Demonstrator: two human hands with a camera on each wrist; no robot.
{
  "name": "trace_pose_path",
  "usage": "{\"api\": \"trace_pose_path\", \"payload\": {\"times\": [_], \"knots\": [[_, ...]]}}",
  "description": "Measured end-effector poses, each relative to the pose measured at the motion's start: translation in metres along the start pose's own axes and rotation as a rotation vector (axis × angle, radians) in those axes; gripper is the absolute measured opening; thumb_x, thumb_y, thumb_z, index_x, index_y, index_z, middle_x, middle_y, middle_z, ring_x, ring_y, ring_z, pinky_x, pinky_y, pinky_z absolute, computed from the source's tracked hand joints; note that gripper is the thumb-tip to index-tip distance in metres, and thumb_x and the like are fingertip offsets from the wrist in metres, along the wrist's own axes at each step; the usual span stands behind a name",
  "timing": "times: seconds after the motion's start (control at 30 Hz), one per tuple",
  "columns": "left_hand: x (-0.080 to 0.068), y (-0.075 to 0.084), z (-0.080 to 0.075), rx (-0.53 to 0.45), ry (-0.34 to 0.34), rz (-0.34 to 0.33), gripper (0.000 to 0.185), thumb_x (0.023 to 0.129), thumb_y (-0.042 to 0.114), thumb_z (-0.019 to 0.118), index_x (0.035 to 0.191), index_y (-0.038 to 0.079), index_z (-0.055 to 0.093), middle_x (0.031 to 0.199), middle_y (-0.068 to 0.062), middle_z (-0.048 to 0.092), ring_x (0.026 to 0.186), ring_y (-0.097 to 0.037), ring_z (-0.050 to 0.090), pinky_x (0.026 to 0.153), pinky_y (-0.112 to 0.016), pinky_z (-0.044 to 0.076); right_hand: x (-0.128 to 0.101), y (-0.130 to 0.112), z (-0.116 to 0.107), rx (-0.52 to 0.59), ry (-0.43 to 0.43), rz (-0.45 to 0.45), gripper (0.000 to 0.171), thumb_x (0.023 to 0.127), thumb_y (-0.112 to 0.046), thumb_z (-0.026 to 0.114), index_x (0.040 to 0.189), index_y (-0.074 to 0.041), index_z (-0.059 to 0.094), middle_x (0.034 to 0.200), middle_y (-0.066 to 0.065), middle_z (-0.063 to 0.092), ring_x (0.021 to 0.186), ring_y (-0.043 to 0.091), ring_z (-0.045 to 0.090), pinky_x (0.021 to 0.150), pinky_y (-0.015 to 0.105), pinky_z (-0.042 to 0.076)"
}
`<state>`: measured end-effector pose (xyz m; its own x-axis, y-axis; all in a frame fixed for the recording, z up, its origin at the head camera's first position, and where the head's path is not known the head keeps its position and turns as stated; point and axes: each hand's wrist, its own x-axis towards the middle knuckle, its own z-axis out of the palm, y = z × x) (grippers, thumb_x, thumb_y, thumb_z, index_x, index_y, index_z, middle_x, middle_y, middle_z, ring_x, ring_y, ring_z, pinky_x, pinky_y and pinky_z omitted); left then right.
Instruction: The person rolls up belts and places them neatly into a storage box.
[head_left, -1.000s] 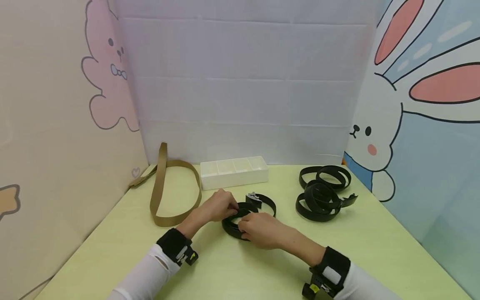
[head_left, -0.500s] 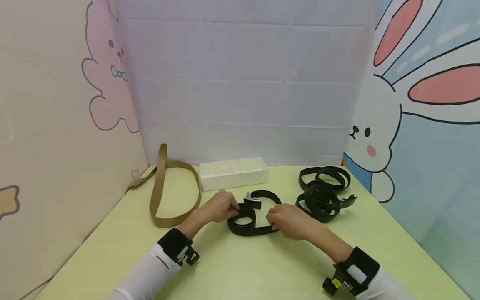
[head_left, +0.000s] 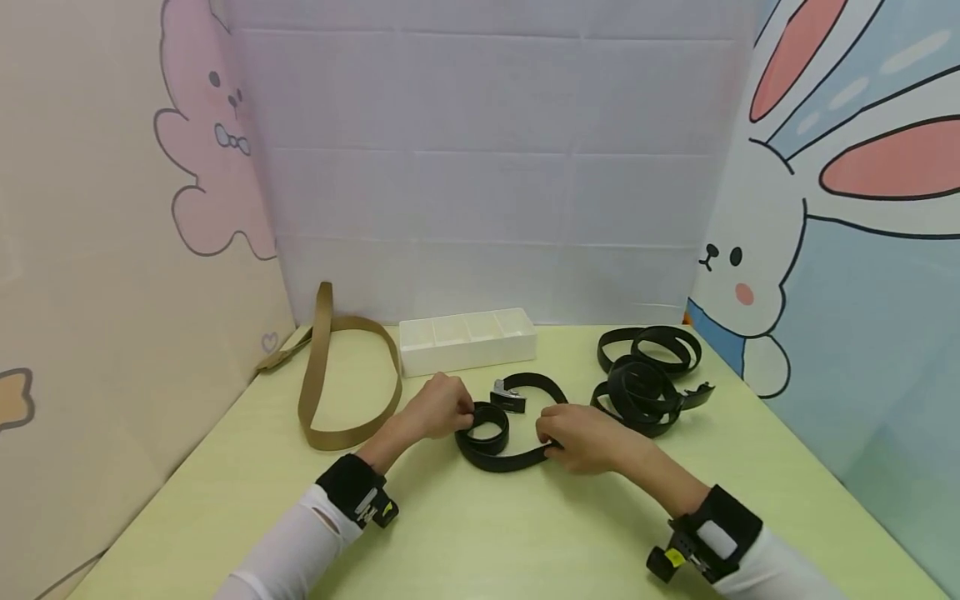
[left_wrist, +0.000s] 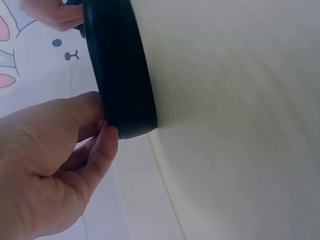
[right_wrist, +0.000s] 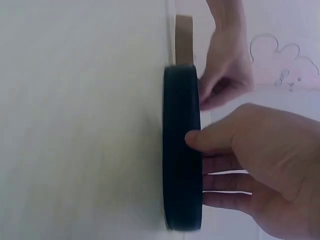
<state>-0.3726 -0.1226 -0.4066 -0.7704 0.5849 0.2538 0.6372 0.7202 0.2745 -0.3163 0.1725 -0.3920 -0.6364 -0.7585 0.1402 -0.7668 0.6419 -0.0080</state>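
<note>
Fingers, left: the left hand (head_left: 442,407) is pinching the rolled end of the black belt (head_left: 495,454), fingers (left_wrist: 102,147) curled against the coil's outer wall.
Fingers, right: the right hand (head_left: 581,433) is gripping the loose strap, thumb and fingers (right_wrist: 200,141) closing over its edge.
Belt: standing on edge on the green desk (head_left: 480,533), mid-desk between both hands, buckle (head_left: 507,396) just behind.
Axis: the strap is running left to right, coil toward the left hand.
Nearby: white tray (head_left: 467,337), tan belt (head_left: 322,375), black pile (head_left: 648,379).
</note>
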Motion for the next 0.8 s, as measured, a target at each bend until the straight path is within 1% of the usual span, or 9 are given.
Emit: {"api": "trace_pose_path", "payload": {"times": [0.1, 0.17, 0.23, 0.33, 0.43, 0.53, 0.67, 0.73, 0.8], "knots": [[-0.001, 0.001, 0.001, 0.005, 0.004, -0.023, 0.017, 0.093, 0.003, 0.083, 0.077, 0.009, 0.088, 0.069, 0.003, 0.078, 0.063, -0.003, 0.054, 0.062, -0.019, 0.043, 0.011, -0.018, 0.006, 0.004, 0.004, -0.04, 0.009, 0.099, -0.017, 0.085, 0.104, -0.013, 0.078, 0.102, 0.0, 0.075, 0.088, 0.012, 0.068, 0.081, 0.034, 0.06], [-0.001, 0.001, 0.002, 0.014, 0.008, -0.023, 0.02, 0.092, 0.003, 0.083, 0.074, 0.011, 0.086, 0.067, 0.005, 0.075, 0.063, -0.003, 0.052, 0.062, -0.019, 0.041, 0.02, -0.031, 0.011, 0.007, 0.018, -0.06, 0.011, 0.1, -0.021, 0.085, 0.104, -0.013, 0.078, 0.102, 0.0, 0.076, 0.088, 0.012, 0.07, 0.08, 0.034, 0.061], [-0.002, 0.001, 0.003, 0.026, 0.008, -0.013, 0.022, 0.092, 0.002, 0.082, 0.072, 0.012, 0.084, 0.065, 0.006, 0.072, 0.062, -0.003, 0.049, 0.061, -0.019, 0.039, 0.029, -0.043, 0.016, 0.01, 0.037, -0.083, 0.011, 0.102, -0.022, 0.085, 0.1, -0.014, 0.077, 0.099, -0.002, 0.075, 0.084, 0.011, 0.068, 0.077, 0.031, 0.059], [-0.002, 0.002, 0.004, 0.043, 0.001, 0.028, 0.025, 0.092, -0.001, 0.08, 0.07, 0.01, 0.082, 0.064, 0.004, 0.07, 0.06, -0.004, 0.044, 0.061, -0.019, 0.035, 0.038, -0.053, 0.021, -0.012, 0.051, -0.112, 0.016, 0.102, -0.02, 0.084, 0.094, -0.014, 0.073, 0.092, -0.003, 0.07, 0.077, 0.008, 0.061, 0.071, 0.028, 0.055], [-0.002, 0.002, 0.003, 0.064, 0.001, 0.089, 0.022, 0.092, -0.004, 0.08, 0.075, 0.008, 0.085, 0.069, 0.001, 0.076, 0.061, -0.002, 0.046, 0.062, -0.018, 0.038, 0.038, -0.056, 0.022, -0.053, 0.054, -0.13, 0.018, 0.101, -0.016, 0.085, 0.091, -0.014, 0.07, 0.089, -0.004, 0.068, 0.075, 0.009, 0.063, 0.069, 0.027, 0.055], [0.0, 0.002, -0.001, 0.085, 0.011, 0.13, 0.015, 0.093, -0.004, 0.083, 0.082, 0.006, 0.089, 0.076, -0.002, 0.081, 0.064, -0.002, 0.053, 0.063, -0.018, 0.045, 0.034, -0.052, 0.02, -0.079, 0.058, -0.133, 0.019, 0.1, -0.015, 0.086, 0.09, -0.013, 0.069, 0.088, -0.004, 0.067, 0.077, 0.012, 0.067, 0.069, 0.029, 0.056], [0.002, 0.0, -0.004, 0.088, 0.009, 0.143, 0.01, 0.094, -0.003, 0.084, 0.089, 0.004, 0.091, 0.082, -0.004, 0.084, 0.068, -0.003, 0.063, 0.065, -0.019, 0.053, 0.029, -0.046, 0.018, -0.072, 0.055, -0.128, 0.021, 0.099, -0.015, 0.086, 0.089, -0.014, 0.069, 0.087, -0.005, 0.066, 0.077, 0.008, 0.063, 0.069, 0.027, 0.054], [0.001, -0.002, -0.004, 0.087, 0.006, 0.146, 0.01, 0.094, -0.003, 0.084, 0.09, 0.003, 0.091, 0.081, -0.004, 0.084, 0.069, -0.003, 0.064, 0.065, -0.019, 0.053, 0.027, -0.043, 0.018, -0.062, 0.048, -0.123, 0.021, 0.099, -0.016, 0.087, 0.089, -0.015, 0.068, 0.087, -0.007, 0.064, 0.076, 0.005, 0.059, 0.069, 0.026, 0.052], [-0.001, -0.003, -0.003, 0.085, 0.006, 0.143, 0.01, 0.094, -0.002, 0.084, 0.089, 0.004, 0.091, 0.08, -0.003, 0.083, 0.068, -0.001, 0.062, 0.064, -0.018, 0.052, 0.025, -0.041, 0.018, -0.055, 0.048, -0.13, 0.021, 0.098, -0.015, 0.087, 0.09, -0.015, 0.068, 0.086, -0.008, 0.063, 0.076, 0.004, 0.055, 0.069, 0.024, 0.05]]}}
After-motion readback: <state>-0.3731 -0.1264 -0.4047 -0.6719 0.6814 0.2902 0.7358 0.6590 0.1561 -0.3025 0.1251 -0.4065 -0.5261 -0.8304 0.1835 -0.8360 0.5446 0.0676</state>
